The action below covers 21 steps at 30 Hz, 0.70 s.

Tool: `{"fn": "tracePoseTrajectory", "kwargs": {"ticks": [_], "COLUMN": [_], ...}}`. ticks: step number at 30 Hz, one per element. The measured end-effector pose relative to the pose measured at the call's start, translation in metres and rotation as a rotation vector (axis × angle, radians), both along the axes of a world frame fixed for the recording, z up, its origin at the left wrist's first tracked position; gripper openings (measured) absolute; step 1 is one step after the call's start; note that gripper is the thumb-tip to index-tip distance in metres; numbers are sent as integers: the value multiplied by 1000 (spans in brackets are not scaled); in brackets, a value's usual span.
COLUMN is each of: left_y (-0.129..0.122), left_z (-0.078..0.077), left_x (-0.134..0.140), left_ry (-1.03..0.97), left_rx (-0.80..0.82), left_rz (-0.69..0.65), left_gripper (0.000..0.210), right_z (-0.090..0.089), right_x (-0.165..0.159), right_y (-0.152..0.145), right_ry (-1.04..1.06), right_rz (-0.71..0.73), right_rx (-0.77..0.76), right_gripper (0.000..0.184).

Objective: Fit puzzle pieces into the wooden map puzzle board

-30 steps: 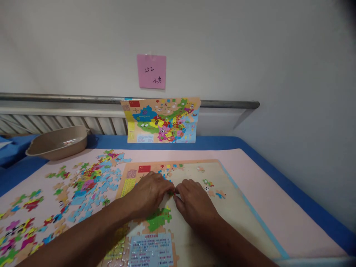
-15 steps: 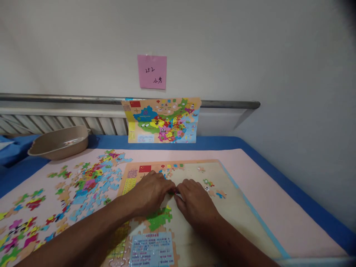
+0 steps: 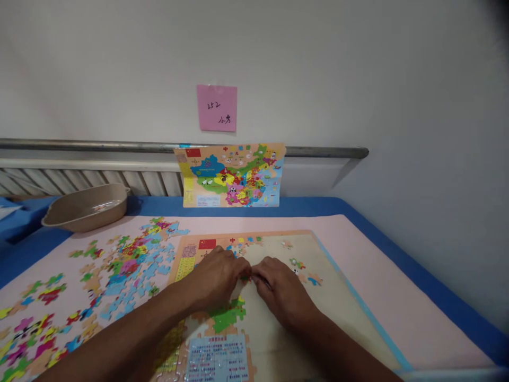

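Over the jigsaw board [image 3: 294, 329], my left hand [image 3: 220, 276] and my right hand [image 3: 280, 286] meet fingertip to fingertip. Both are closed in a pinch on a small jigsaw piece [image 3: 250, 276]; only a reddish bit of it shows, the rest being covered by fingers. Joined pieces run along the board's top and left side, including a red flag section [image 3: 207, 244]. Below my left hand lies a green section [image 3: 228, 318], and a light blue text panel [image 3: 217, 356] sits nearer me. My left hand hides part of the joined area.
Many loose jigsaw pieces [image 3: 129, 265] cover the pink sheet [image 3: 382, 297] on the left. Several more [image 3: 315, 279] lie on the board's right half. A printed map [image 3: 234, 178] stands against the metal rail [image 3: 326, 153]. A brown basin [image 3: 87, 207] sits at the back left.
My right hand's fingers have curled in more, with the thumb tucked closer. My left hand stays nearly in place. The view has tipped up slightly.
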State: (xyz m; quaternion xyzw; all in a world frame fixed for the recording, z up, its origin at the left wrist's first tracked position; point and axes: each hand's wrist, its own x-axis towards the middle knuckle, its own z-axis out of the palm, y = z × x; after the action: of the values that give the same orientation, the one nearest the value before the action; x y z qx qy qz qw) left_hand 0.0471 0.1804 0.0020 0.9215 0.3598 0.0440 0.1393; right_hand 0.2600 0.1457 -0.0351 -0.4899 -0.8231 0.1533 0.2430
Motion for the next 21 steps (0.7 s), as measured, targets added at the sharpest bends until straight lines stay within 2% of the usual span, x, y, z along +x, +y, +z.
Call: {"fn": "tracePoseTrajectory", "kwargs": {"ticks": [7, 12, 18, 21], "left_y": [-2, -5, -3, -1], "left_z": [0, -1, -3, -1], "left_x": [-2, -1, -2, -4], "left_ry": [-12, 25, 0, 0], "left_rx": [2, 63, 56, 46], "left_rz": [-5, -38, -38, -41], "left_gripper": [26, 14, 11, 15], "right_z": [0, 6, 8, 7], "right_x": [0, -6, -8, -6], "right_y": [1, -2, -2, -1], "right_ry": [-288, -455, -488, -476], "right_rz": [40, 42, 12, 17], "right_rx": [84, 96, 43, 18], "right_gripper": [17, 17, 13, 14]}}
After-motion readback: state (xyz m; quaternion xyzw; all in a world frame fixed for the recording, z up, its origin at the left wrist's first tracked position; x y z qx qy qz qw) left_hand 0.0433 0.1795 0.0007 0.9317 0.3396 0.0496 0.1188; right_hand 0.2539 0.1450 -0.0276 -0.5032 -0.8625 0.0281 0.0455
